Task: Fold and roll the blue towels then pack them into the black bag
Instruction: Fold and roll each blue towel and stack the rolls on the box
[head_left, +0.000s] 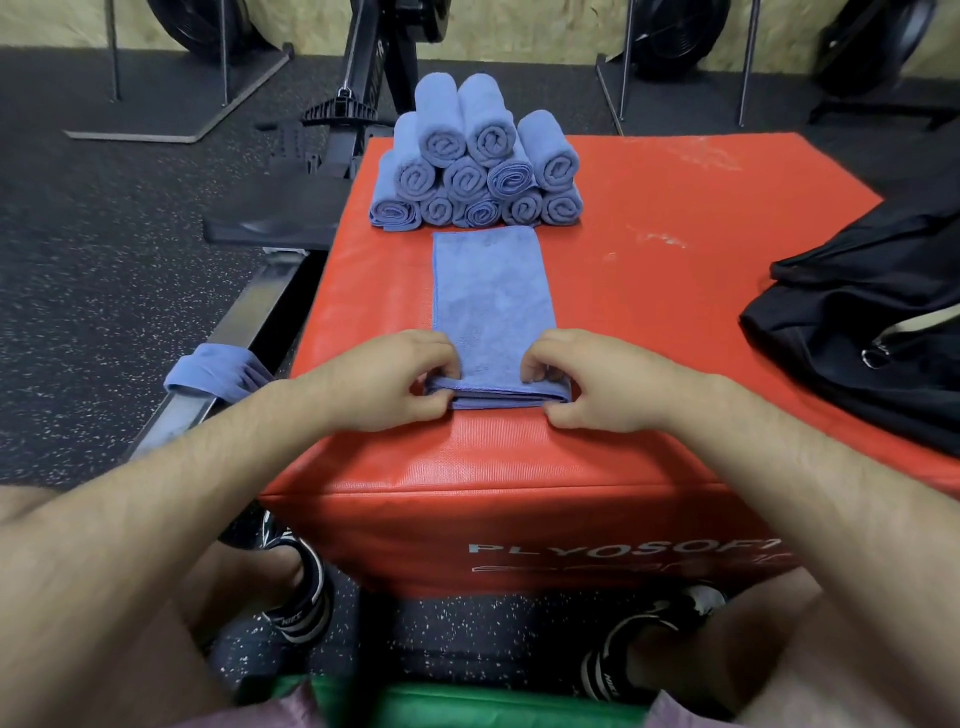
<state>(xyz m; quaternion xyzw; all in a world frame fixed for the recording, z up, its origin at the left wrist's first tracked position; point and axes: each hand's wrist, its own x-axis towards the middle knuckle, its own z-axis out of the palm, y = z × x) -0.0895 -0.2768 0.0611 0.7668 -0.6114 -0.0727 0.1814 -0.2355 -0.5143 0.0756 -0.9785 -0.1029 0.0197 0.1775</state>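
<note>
Blue towel (493, 291): folded into a long narrow strip, lying flat on top of the red box (675, 291) and running from near to far. Its near end is turned over into a low first fold or roll of several layers.

Left hand (384, 382) and right hand (597, 382) grip that near end at its left and right corners. The fingers (444, 358) of each hand are curled over the top of the turned edge, with the thumbs on the near side, so each hand pinches the layered cloth.

Handling, as judged: the cloth is light, soft and limp, with a short fuzzy pile. It is not fragile and should grip well, but the layers may shift or the roll may skew. Hold at both corners and keep even tension across the width.

The box has a textured vinyl skin with scuffed white marks, a flat top and square edges. At its far end, just beyond the strip, stands a pyramid stack of rolled towels (478, 166), spiral ends facing near. The black bag (857, 322), slack fabric with a metal ring, lies at the right edge. A spare towel (218, 371) hangs over a metal rail (249, 312) to the left, above speckled rubber floor (104, 260).
</note>
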